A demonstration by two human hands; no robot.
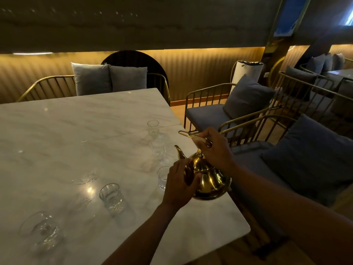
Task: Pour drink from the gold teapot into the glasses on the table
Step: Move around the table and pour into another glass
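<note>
Gold teapot (210, 180) — rounded body, knobbed lid, curved spout pointing away toward the far left, held near the right edge of the white marble table (76, 121); whether its base touches the tabletop cannot be told. Right hand (214, 148): fingers closed around the thin wire handle (193, 136), which rises above the lid. Left hand (179, 186): palm and fingers spread against the left side of the pot's body, steadying it. Glasses, clear, upright on the table: one tall, farthest (153, 128); one just behind the spout (158, 150); one partly hidden behind the left hand (163, 177); one tumbler nearer centre (112, 197); one at the near left (43, 228) — blurred. Cushioned metal-frame chairs (219, 111) stand to the right.
</note>
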